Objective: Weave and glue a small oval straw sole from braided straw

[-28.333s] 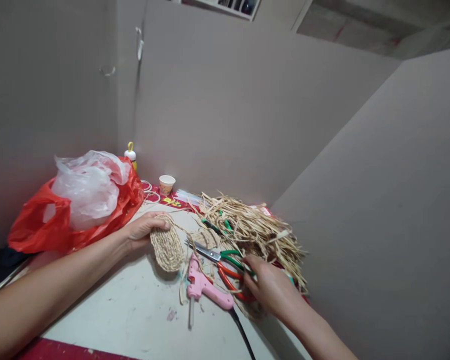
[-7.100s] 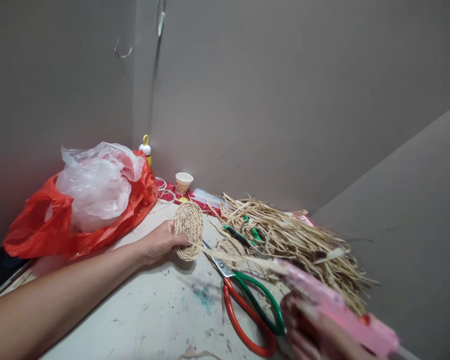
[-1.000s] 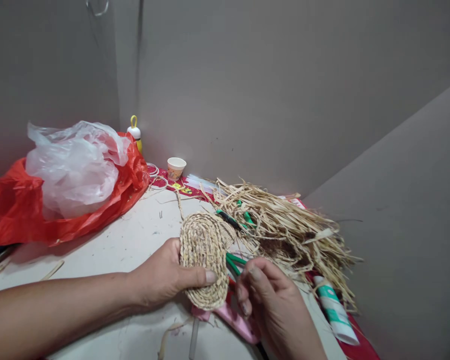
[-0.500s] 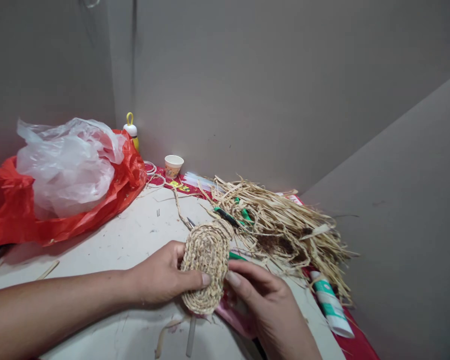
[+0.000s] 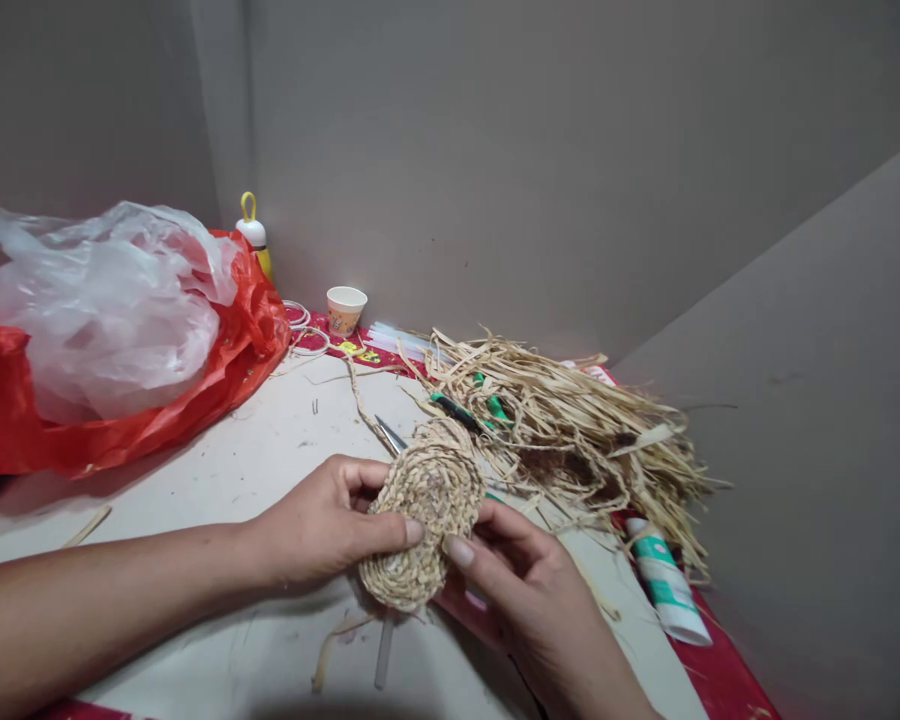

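An oval coiled straw mat [image 5: 427,500], made of braided rows, is held above the board and tilted. My left hand [image 5: 345,520] is closed on its left side, thumb flat across the front and fingers behind. At the right edge, my right hand [image 5: 525,590] pinches the mat between thumb and fingers. Beyond the mat, the metal tip of a pointed tool [image 5: 391,434] sticks out. Under the mat lie a translucent stick [image 5: 383,655] and a pink object [image 5: 471,612], mostly hidden by my right hand.
A heap of dry straw [image 5: 570,410] with green-handled tools [image 5: 457,408] lies at the back right. Red and white plastic bags [image 5: 112,310] fill the left. A paper cup [image 5: 346,311], a yellow-looped bottle [image 5: 252,236] and a green-white tube [image 5: 667,585] stand or lie around the board.
The mat has turned clockwise, its top leaning right. My right thumb has come onto its front edge. The whole view has shifted slightly.
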Available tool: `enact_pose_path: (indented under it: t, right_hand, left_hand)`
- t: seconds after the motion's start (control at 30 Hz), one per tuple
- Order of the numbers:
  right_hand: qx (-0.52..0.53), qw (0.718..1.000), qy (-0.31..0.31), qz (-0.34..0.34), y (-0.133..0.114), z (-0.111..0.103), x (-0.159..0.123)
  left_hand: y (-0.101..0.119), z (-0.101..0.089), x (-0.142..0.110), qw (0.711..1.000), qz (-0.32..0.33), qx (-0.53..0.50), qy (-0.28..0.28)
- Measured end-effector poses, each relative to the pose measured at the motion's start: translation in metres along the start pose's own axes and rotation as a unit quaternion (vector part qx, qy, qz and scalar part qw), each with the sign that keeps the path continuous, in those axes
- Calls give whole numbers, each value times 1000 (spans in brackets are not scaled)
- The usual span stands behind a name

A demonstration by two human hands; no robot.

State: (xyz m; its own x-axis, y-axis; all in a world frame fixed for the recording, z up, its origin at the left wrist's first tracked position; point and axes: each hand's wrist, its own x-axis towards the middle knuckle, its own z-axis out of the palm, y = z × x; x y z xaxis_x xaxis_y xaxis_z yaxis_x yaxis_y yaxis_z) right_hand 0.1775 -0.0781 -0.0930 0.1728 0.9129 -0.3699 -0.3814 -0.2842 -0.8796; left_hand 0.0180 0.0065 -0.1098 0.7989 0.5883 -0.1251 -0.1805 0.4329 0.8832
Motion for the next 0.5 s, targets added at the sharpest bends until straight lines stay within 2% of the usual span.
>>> enact_pose_path:
  t: [0.13,0.23,0.3,0.4,0.5]
  right_hand:
    - [-23,999,-15,18,0,-1,0]
    - [-34,999,-9,9,1,-4,-1]
    - [-41,999,-7,-2,2,-5,-1]
    - [-60,998,2,-14,2,-4,-2]
    - [-57,998,-4,-10,1,-3,-2]
  left_hand:
    - [1,2,0,1000,-19,11,-2]
    - [6,2,1,998,0,60,6]
    - [13,2,1,991,23,129,39]
    - [25,1,-1,964,33,250,78]
    - [39,-1,-4,943,18,331,41]
